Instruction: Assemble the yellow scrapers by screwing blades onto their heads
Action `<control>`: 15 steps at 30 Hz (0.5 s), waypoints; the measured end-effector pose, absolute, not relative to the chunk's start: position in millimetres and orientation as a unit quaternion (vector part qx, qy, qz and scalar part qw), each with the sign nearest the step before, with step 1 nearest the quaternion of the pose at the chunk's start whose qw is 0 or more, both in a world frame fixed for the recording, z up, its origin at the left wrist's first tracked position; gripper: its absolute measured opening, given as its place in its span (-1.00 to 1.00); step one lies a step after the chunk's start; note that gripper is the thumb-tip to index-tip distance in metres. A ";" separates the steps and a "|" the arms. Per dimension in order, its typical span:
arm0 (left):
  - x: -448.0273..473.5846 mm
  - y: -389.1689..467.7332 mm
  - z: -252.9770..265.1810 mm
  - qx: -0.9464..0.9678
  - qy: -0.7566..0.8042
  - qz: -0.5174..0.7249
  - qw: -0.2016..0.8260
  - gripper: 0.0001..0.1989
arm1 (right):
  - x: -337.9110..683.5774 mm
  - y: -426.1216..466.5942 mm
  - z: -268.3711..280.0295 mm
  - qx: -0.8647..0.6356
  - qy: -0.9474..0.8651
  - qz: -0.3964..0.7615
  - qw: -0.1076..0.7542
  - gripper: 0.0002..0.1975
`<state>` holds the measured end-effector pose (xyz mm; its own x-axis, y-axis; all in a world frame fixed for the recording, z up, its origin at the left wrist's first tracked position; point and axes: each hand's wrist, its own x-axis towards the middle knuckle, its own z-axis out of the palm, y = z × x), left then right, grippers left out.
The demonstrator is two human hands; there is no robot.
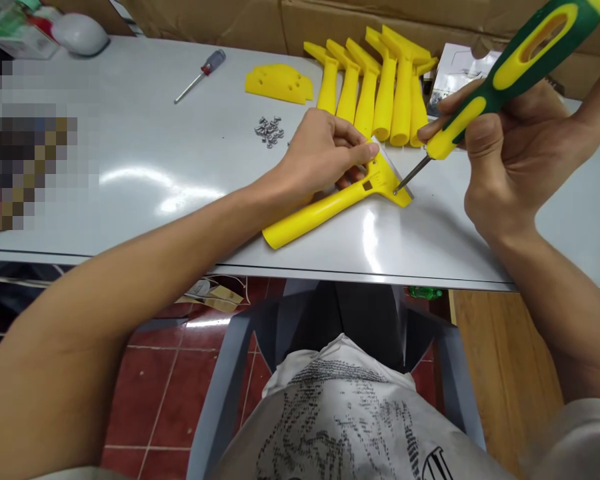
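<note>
My left hand (pixel 327 150) is closed on the head of a yellow scraper (pixel 315 215), thumb on top near one corner. The scraper lies slanted on the table, its handle towards me and a pale blade strip along the far edge of its head. Between the fingers and thumb of my right hand (pixel 510 150) is a green and yellow screwdriver (pixel 513 73), tilted down to the left. Its tip meets a screw spot near the right corner of the scraper head. Part of the left fingers is hidden behind the scraper.
Several yellow scraper handles (pixel 365 100) lie in a row at the back. Left of them are flat yellow plates (pixel 279 83), a pile of small screws (pixel 269 131) and a second screwdriver (pixel 200 75). A white box (pixel 463 63) stands behind my right hand, against cardboard (pixel 230 23).
</note>
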<state>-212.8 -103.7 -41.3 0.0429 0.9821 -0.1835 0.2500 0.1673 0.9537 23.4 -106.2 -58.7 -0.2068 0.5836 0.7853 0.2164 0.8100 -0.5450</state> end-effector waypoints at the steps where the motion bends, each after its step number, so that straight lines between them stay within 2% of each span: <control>1: -213.3 -104.0 -41.1 0.528 0.580 0.373 0.496 -0.61 | 23.9 -107.8 -57.0 -0.267 -0.761 0.168 0.567 -0.49; 4: -214.6 -104.1 -42.4 0.533 0.568 0.381 0.498 -0.59 | 25.8 -111.3 -54.5 -0.277 -0.759 0.192 0.556 -0.43; 9: -214.1 -101.8 -45.3 0.534 0.575 0.381 0.489 -0.58 | 26.2 -110.7 -58.9 -0.247 -0.775 0.181 0.552 -0.52; 13: -213.4 -100.2 -45.7 0.533 0.583 0.378 0.483 -0.59 | 26.9 -108.9 -59.5 -0.214 -0.801 0.138 0.542 -0.29; 15: -213.5 -100.4 -45.8 0.531 0.583 0.380 0.484 -0.60 | 30.6 -107.5 -57.2 -0.221 -0.808 0.144 0.526 -0.32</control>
<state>-213.5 -100.4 -45.8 0.0327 0.9866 -0.1600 0.2520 0.1468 0.9565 30.6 -107.5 -57.2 -0.3482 0.5091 0.7872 0.2067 0.8607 -0.4653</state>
